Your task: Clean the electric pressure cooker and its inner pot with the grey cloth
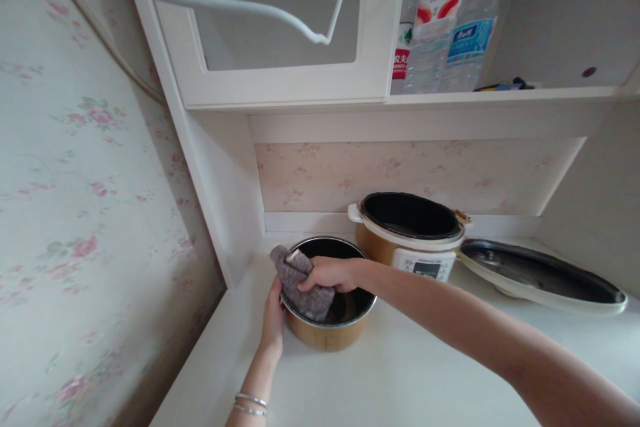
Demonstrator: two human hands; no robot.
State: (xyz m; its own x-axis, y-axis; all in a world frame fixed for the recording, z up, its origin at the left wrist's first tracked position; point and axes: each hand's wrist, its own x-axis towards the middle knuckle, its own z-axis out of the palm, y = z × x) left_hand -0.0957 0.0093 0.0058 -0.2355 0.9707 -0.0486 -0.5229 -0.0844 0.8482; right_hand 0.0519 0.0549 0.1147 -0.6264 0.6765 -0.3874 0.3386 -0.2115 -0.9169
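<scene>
A round inner pot (327, 339), dark inside and gold outside, stands upright on the white counter. My right hand (333, 273) reaches over its rim and grips a grey-purple cloth (310, 300), which hangs partly inside the pot and partly over its left edge. With the fingers curled against the pot's left side, my left hand (273, 317) holds the pot; its fingertips are partly hidden by the cloth. Behind, to the right, sits the rice cooker body (375, 240), gold and white, with no lid on it.
The detached cooker lid (545, 280) lies underside up on the counter (400, 373) at the right. Plastic bottles (440, 20) stand on the shelf above. A white cabinet door (290, 87) and a white cable (225, 3) are overhead. A flowered wall (90, 213) bounds the left.
</scene>
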